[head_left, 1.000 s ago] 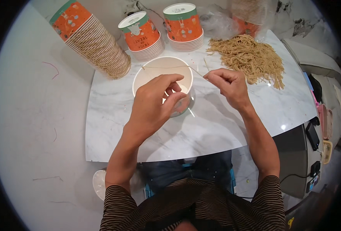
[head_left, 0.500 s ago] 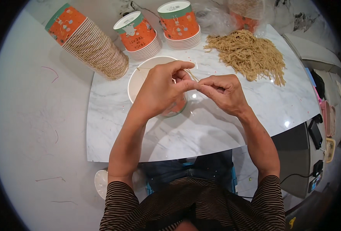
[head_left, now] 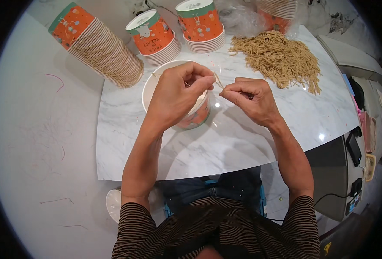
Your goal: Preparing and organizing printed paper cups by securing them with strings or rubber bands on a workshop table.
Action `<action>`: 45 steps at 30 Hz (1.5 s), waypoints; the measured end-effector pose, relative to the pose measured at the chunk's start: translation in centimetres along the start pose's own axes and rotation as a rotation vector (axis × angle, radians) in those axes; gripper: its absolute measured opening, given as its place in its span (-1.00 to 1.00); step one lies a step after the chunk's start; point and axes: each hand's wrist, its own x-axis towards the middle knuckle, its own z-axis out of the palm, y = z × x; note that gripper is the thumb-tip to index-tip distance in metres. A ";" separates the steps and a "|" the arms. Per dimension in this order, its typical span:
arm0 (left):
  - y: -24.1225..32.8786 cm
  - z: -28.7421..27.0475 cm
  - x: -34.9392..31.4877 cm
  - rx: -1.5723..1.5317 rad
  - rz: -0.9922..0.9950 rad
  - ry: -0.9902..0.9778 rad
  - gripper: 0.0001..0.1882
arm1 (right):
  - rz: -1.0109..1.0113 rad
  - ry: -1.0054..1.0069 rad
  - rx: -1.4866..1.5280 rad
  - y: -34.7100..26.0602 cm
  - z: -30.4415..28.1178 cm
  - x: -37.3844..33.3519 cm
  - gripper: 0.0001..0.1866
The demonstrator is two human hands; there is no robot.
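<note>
Left hand (head_left: pixel 173 93): arched above the cup's mouth, fingers curled, thumb and index tips drawn close beside the cord; whether they grip it cannot be told.
Right hand (head_left: pixel 251 101): just right of the cup, fingers folded, thumb and forefinger pinching the cord.
Cord (head_left: pixel 218 81): thin, tan, forming a narrow loop between the two sets of fingertips; another length shows at the cup's far left rim.
Paper cup (head_left: pixel 195 120): large, upright, white inside, orange and green outside, standing on the table beneath the left hand.
Step in hand: judged to be fine work with the cord at the cup's right rim, perhaps knotting; such work calls for two steady pinches and controlled slack.
Cord heap (head_left: pixel 281 60): loose tan strands, beyond the right hand.
Cup stacks: one leaning (head_left: pixel 107 56) at left; two short, inverted ones (head_left: pixel 152 39) (head_left: pixel 199 26) at the back.
Marbled table (head_left: pixel 243 142): pale, beneath all these.
Hidden or unclear: the left hand covers much of the cup's mouth and the cord's path across it; the fastening at the rim is too small to resolve; clear plastic (head_left: pixel 243 19) blurs the rear stack (head_left: pixel 277 13), cut by the upper edge.
</note>
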 end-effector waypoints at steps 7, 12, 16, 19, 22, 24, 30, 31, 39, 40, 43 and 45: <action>0.0 -0.1 -0.1 0.173 0.104 -0.081 -0.52 | -0.022 -0.008 -0.021 -0.3 -0.3 -0.1 -0.90; 0.8 -0.1 0.0 0.132 -0.009 -0.131 -0.72 | -0.060 -0.024 -0.010 -0.1 -0.1 -0.1 -0.90; 0.6 0.0 0.2 0.140 0.018 -0.103 -0.83 | -0.065 -0.012 -0.002 -0.1 -0.1 -0.2 -0.90; 0.8 -0.1 -0.1 0.160 0.052 -0.060 -0.84 | -0.075 -0.017 -0.053 0.0 -0.2 -0.1 -0.90; 0.6 -0.1 -0.2 0.116 0.035 -0.047 -0.83 | -0.056 -0.028 -0.037 -0.2 -0.2 -0.1 -0.90; 0.4 -0.1 -0.2 0.087 0.027 -0.090 -0.80 | -0.047 -0.021 -0.023 -0.1 -0.2 -0.1 -0.90; 0.6 0.1 -0.3 0.117 -0.049 -0.115 -0.78 | -0.048 -0.027 -0.029 -0.1 -0.2 -0.2 -0.89; 0.6 0.1 -0.3 0.116 -0.050 -0.114 -0.78 | -0.048 -0.028 -0.029 -0.1 -0.1 -0.2 -0.89; 0.2 0.1 -0.4 0.138 0.022 -0.045 -0.86 | -0.039 -0.023 -0.035 -0.3 -0.1 -0.2 -0.91; 0.1 0.1 -0.4 0.139 0.022 -0.045 -0.86 | -0.039 -0.023 -0.034 0.1 -0.1 -0.2 -0.91; -0.4 0.7 -0.4 0.236 0.093 0.002 -0.85 | -0.057 -0.039 -0.023 0.4 -0.1 -0.3 -0.77; -0.6 1.2 -0.5 0.243 0.111 0.034 -0.83 | 0.179 0.011 0.275 -2.0 0.6 -0.3 -0.54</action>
